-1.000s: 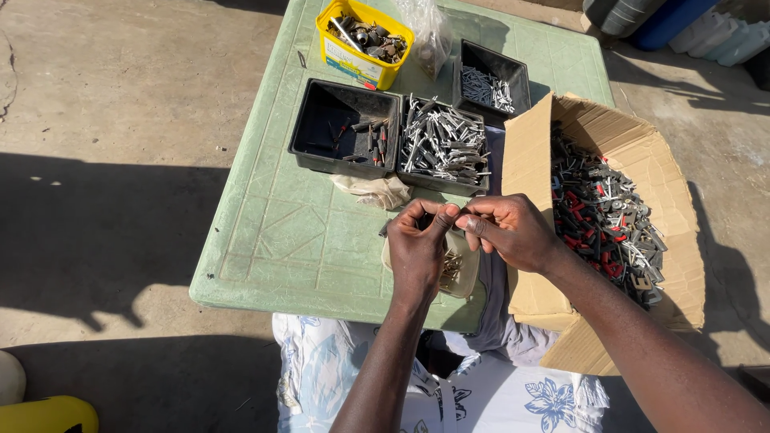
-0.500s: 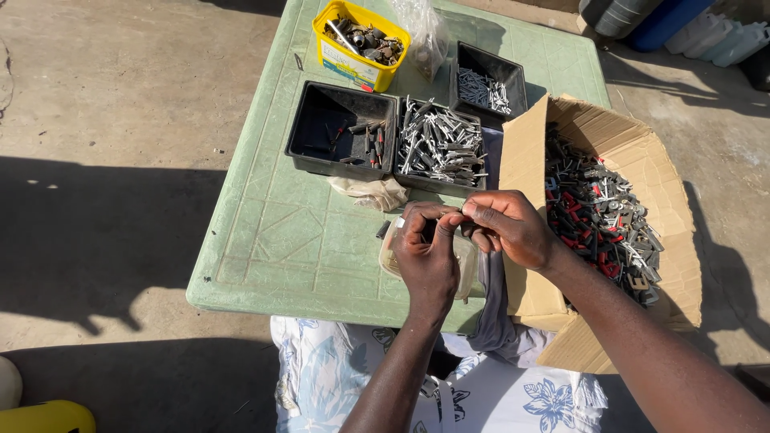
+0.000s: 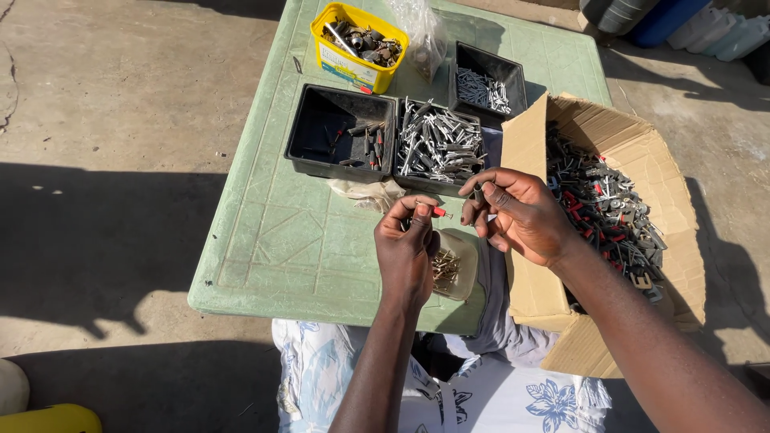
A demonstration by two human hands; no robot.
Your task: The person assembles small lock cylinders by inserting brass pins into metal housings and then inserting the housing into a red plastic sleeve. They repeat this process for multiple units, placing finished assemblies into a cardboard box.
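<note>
Nearest: lap in blue-and-white floral cloth (image 3: 497,401), at the table's near edge.

Left hand (image 3: 407,252): raised over the near table edge, fingers curled, thumb and fingertips pinching a small red-sleeved metal part (image 3: 437,212) that juts toward the other hand.

Right hand (image 3: 521,215): level with the left, just beside it, forearm coming in from lower right. Fingers bent, pinching a small dark metal piece (image 3: 478,195) between thumb and forefinger; its exact shape is too small to tell. The two pieces are close but apart.

Under the hands: shallow pale dish (image 3: 455,265) of thin metal pins, on the table edge.

Table (image 3: 273,240): green moulded plastic, patterned top, faded, in full sun.

Right of table: open cardboard box (image 3: 634,148), flaps up, filled with grey metal parts, some red-tipped.

Mid-table: crumpled pale cloth (image 3: 369,192); black plastic tray (image 3: 341,132), nearly bare, a few parts inside; adjoining black tray (image 3: 437,144) heaped with bright metal pieces.

Far: smaller black tray (image 3: 488,80) of small silver fasteners; yellow plastic tub (image 3: 357,44) of dark rusty hardware; clear plastic bag (image 3: 425,32).

Surround: concrete ground (image 3: 112,104), hard shadows; blue and white containers (image 3: 682,20) at far right.
</note>
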